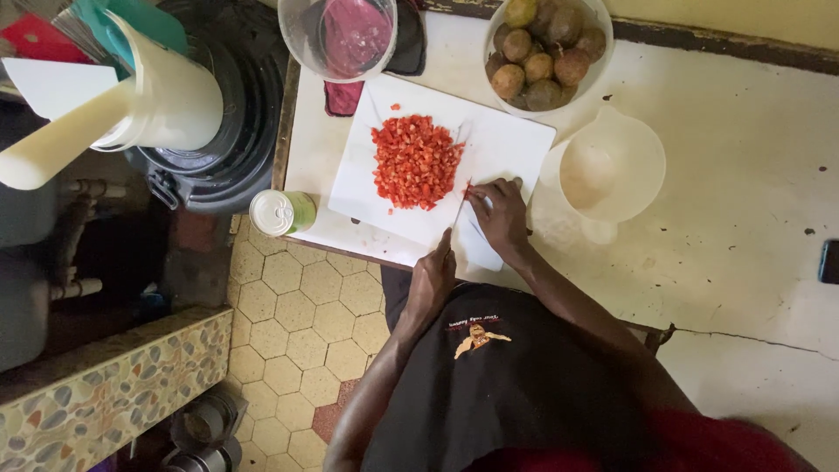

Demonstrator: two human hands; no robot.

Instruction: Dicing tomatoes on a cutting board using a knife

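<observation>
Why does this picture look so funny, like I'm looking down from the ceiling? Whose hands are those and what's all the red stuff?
The camera sits on a person's head and looks straight down, so you see their own arms and black shirt from above. On the white cutting board lies a heap of chopped red pieces. The left hand grips what looks like a knife; the right hand rests flat on the board next to the blade. Around the board stand a bowl of round brownish fruits, an empty pale bowl, a clear jug and a small tin can.
</observation>
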